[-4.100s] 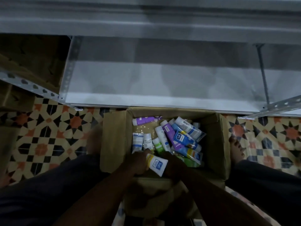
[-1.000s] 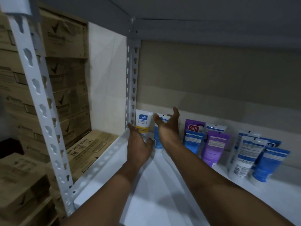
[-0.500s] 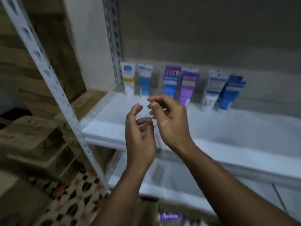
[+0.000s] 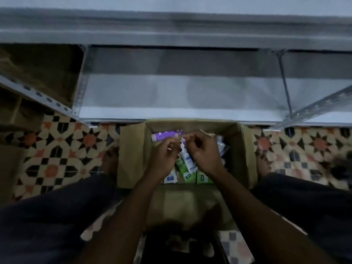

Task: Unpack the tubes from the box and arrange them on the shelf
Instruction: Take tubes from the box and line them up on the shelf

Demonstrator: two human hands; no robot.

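Head view, looking down. Patterned floor tiles lie at left. On them stands an open cardboard box between the person's dark-trousered legs, its far edge just before the front lip of the grey metal shelf. The left hand hovers over the box's left half, fingers loosely curled, holding nothing. A purple tube lies crosswise at the far wall, just beyond its fingertips. Between the hands, lower in the box, show a white-and-blue tube and green tubes. The right hand hovers just beside the left, likewise loosely curled and holding nothing.
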